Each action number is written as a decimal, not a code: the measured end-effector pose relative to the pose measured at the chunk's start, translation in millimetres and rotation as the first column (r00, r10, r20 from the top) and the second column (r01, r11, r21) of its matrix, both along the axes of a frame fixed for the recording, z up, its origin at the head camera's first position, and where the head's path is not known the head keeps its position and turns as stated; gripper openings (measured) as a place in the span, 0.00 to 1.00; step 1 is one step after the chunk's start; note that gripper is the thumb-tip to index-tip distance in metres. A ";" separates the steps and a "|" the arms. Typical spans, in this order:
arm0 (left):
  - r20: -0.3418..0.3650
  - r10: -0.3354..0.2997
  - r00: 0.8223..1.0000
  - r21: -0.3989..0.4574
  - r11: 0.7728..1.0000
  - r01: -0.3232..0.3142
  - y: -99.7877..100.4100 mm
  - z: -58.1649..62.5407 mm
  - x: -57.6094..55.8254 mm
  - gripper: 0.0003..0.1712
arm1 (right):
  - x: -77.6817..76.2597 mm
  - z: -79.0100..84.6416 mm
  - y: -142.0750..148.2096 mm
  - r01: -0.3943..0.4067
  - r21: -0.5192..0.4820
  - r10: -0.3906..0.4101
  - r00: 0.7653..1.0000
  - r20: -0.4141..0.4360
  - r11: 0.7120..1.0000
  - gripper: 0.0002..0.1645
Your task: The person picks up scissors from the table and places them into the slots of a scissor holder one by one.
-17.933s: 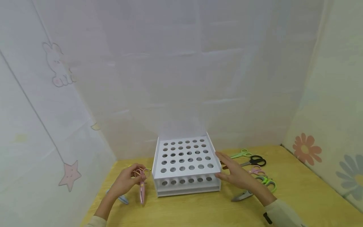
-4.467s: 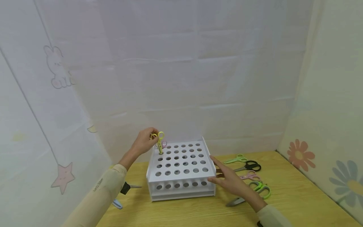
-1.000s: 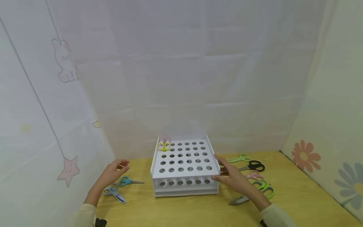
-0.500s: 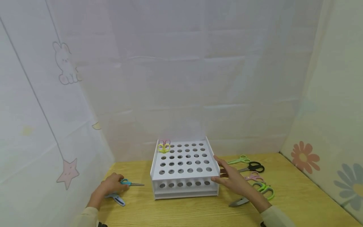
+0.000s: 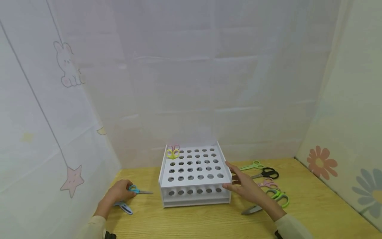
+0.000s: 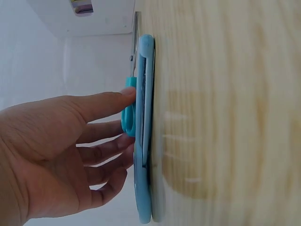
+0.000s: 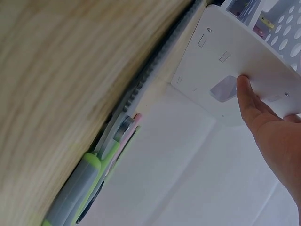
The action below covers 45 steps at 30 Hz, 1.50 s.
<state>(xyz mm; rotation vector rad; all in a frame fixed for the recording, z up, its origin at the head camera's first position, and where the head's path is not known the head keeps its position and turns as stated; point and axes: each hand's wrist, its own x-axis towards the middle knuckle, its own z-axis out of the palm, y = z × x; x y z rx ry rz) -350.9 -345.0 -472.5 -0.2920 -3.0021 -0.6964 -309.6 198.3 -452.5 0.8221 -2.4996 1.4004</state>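
My left hand [image 5: 120, 192] is at the left of the table, thumb and fingers pinching the handle of small teal scissors [image 5: 140, 191], whose metal blades point toward the rack. Light blue scissors [image 6: 146, 94] lie close beside that hand, partly covered by it in the head view. A white rack [image 5: 195, 181] with rows of round holes stands in the middle. Yellow scissors [image 5: 173, 154] and pink scissors [image 5: 173, 147] stand handles up in its back left holes. My right hand [image 5: 247, 187] rests with extended fingers against the rack's right side [image 7: 225, 52].
Right of the rack lie light green scissors [image 5: 253, 165], black-handled scissors [image 5: 269, 173], pink scissors [image 5: 268, 183] and large green-and-grey scissors [image 5: 279, 196], the last partly behind my right forearm. Pale cloth walls enclose the wooden table [image 5: 191, 225] at the back and sides.
The pink and then the yellow scissors went into the rack by my left hand. It has since come down to the teal scissors' handle. My right hand stays at the rack's side.
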 end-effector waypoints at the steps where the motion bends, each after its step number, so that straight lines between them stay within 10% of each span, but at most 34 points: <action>1: 0.000 -0.007 1.000 0.012 1.000 0.007 0.1 -0.7 -0.3 0.30 | 0.1 -0.4 0.1 -0.002 0.000 0.002 1.000 0.001 1.000 0.55; 11: 0.042 -0.059 0.997 0.158 0.986 0.051 0.8 -7.4 -4.0 0.33 | 0.9 -0.6 0.2 0.031 0.031 -0.031 0.999 -0.012 0.999 0.56; 22: 0.122 -0.230 0.966 0.381 0.909 0.168 -1.1 -5.3 -8.0 0.22 | 1.2 2.2 -3.0 0.014 0.027 -0.015 1.000 0.008 1.000 0.57; 33: 0.055 -0.228 0.972 0.415 0.891 0.185 8.6 13.1 -7.7 0.21 | 1.6 2.5 -3.0 0.014 0.002 -0.014 1.000 0.016 1.000 0.56; 45: -0.045 -0.055 0.997 0.424 0.903 0.069 18.3 24.9 -3.6 0.19 | 2.2 2.3 -2.7 0.008 -0.019 -0.007 1.000 0.026 1.000 0.56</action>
